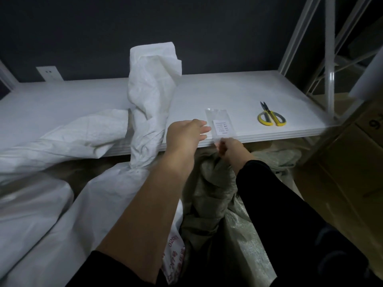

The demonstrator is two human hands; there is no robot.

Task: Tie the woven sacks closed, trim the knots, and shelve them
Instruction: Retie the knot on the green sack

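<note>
Red "020" on a white sack [175, 250], dark "9" or "6" on the cardboard box [342, 172], illegible label [222, 127] on the packet [216, 115]

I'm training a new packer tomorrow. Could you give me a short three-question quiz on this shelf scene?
1. Multiple choice: where do the scissors lie?
A) on the white shelf, to the right of the clear packet
B) hanging on the wall
C) on the floor
2. True or false: the right hand pinches the packet's near end at the shelf's front edge.
3. Fill in: the twisted neck of the white sack stands to the ___ of the left hand.

Key: 1 A; 2 true; 3 left.
</note>
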